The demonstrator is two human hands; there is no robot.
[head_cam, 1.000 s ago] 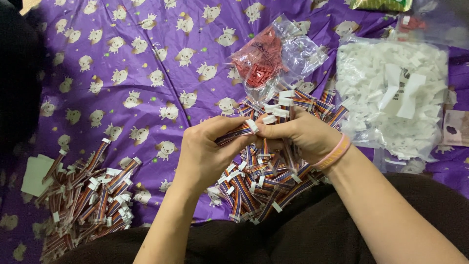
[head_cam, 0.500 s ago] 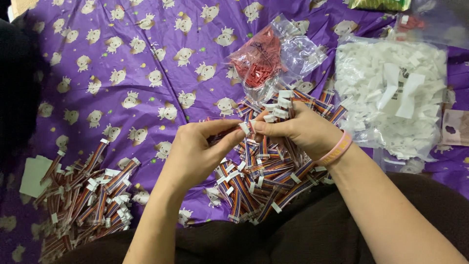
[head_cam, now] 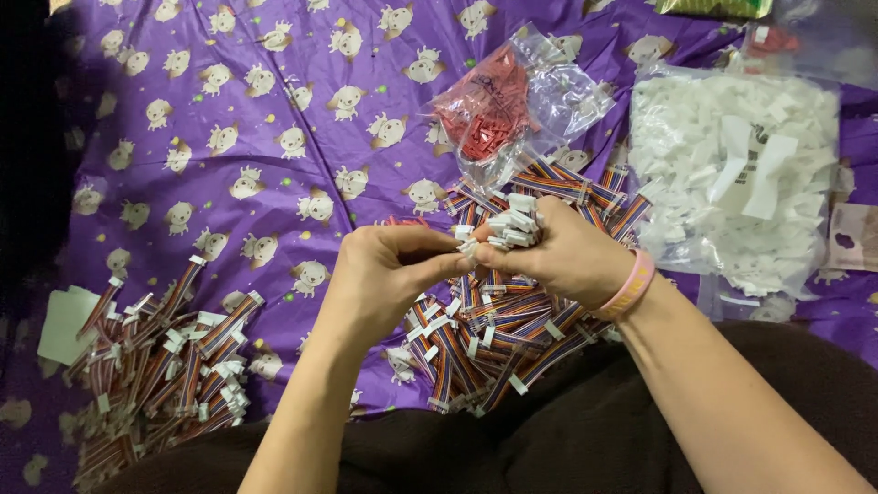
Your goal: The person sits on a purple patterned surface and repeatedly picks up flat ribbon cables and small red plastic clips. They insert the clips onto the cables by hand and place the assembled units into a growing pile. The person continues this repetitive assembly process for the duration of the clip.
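purple cloth [head_cam: 229, 110], white connector [head_cam: 468, 247] pinched between both hands [head_cam: 476, 265]

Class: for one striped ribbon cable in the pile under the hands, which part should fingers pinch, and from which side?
Probably pinch a ribbon cable by its white end connector, from above: the cables lie flat and overlapping on the purple cloth, and the blocky plugs stick out at the pile's edge.

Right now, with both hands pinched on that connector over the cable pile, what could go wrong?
1. The left hand and right hand meet at a tiny white connector; a slip could drop it into the cable pile below, where it may be hard to spot.
2. The right hand also clutches several white-tipped cables; they might slide loose.
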